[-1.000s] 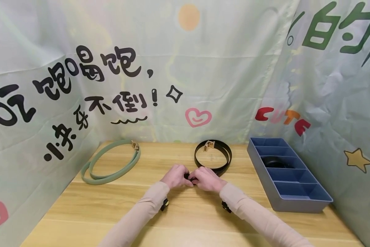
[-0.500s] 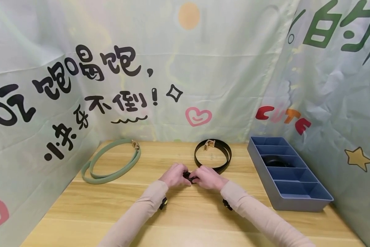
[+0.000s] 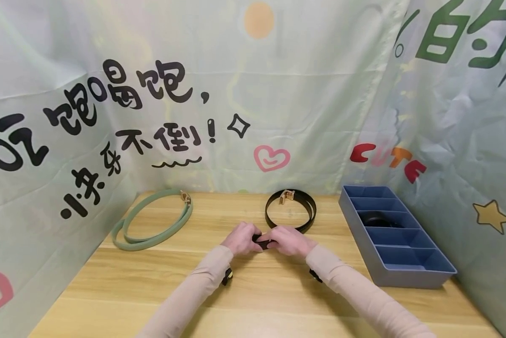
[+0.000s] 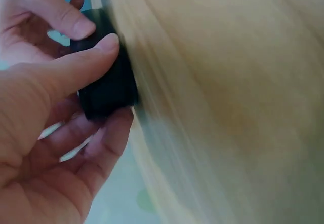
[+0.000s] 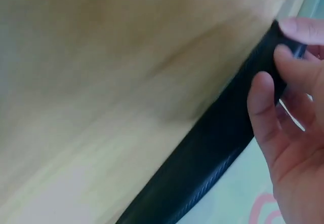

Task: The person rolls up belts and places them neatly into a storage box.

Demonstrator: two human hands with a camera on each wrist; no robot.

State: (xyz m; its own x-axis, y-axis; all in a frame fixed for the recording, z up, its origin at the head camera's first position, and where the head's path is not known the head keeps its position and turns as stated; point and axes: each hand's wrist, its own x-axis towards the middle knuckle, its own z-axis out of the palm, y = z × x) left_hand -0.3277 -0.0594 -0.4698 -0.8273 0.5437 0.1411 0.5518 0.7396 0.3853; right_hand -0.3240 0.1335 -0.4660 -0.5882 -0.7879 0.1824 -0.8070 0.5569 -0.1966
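Note:
Both hands meet near the middle of the wooden table, working on a black belt (image 5: 197, 148). My left hand (image 3: 241, 238) pinches its end, thumb on top and fingers curled beneath; in the left wrist view that end looks like a compact black piece (image 4: 107, 95). My right hand (image 3: 288, 241) grips the strap right beside it, thumb and fingers on the band. In the right wrist view, the flat strap runs away from the fingers toward the lower left. Just behind the right hand lies a coiled black belt loop (image 3: 311, 213) with a gold buckle (image 3: 287, 195).
A green belt (image 3: 147, 244) with a gold buckle lies looped at the back left. On the right stands a blue-grey divided tray (image 3: 409, 278), with a coiled black item (image 3: 377, 219) in its middle compartment. Printed cloth (image 3: 303, 94) walls the table's back and sides.
My right hand has shifted slightly right, and its fingers lie differently on the black strap. More of the band shows between the hands. The left hand keeps its hold.

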